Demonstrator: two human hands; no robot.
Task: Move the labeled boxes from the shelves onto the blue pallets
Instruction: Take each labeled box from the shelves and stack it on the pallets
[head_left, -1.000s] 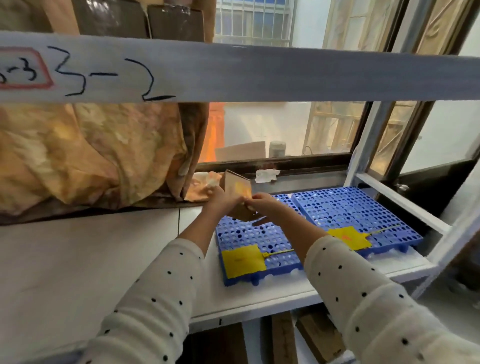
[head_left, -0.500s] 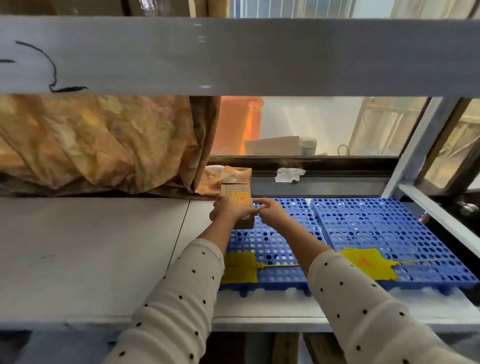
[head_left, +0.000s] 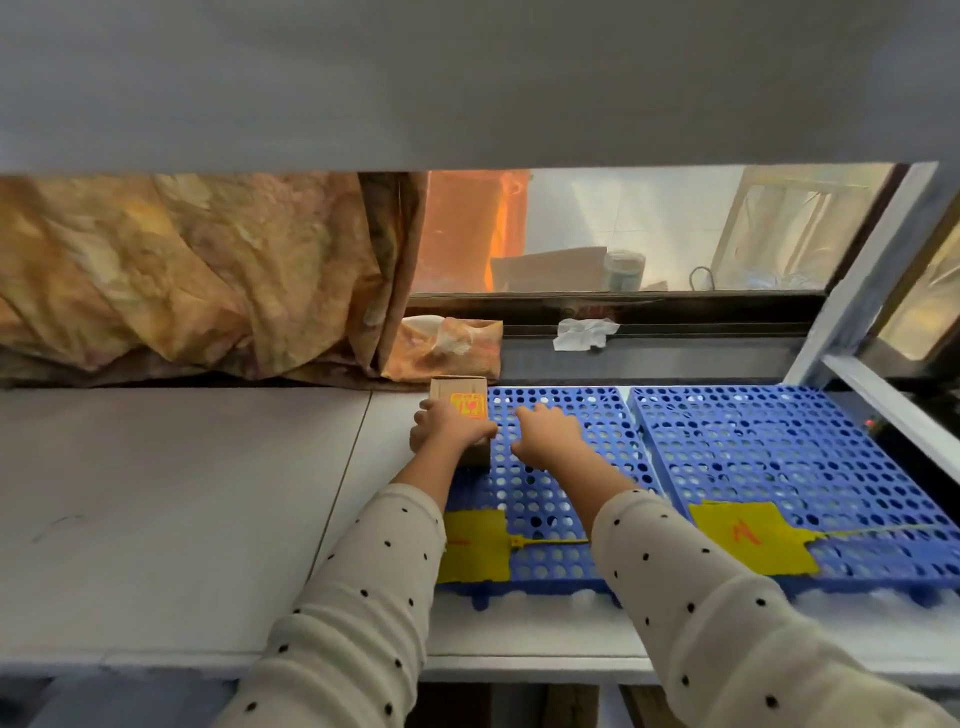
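Note:
A small brown cardboard box with a yellow-and-red label stands on the far left corner of the left blue pallet. My left hand grips the box from the near side, fingers curled over its top. My right hand hovers just right of the box over the pallet, fingers loosely curved and holding nothing. A second blue pallet lies alongside to the right. Each pallet carries a yellow tag at its near edge: left tag, right tag.
Both pallets lie on a white shelf under a grey upper shelf beam. A patterned orange curtain hangs at the back left. A crumpled tissue lies on the window sill, and a white shelf post stands at the right.
The box has gone down onto the left pallet's far left corner. My right hand has come off the box and moved a little right. The camera has dipped lower under the beam.

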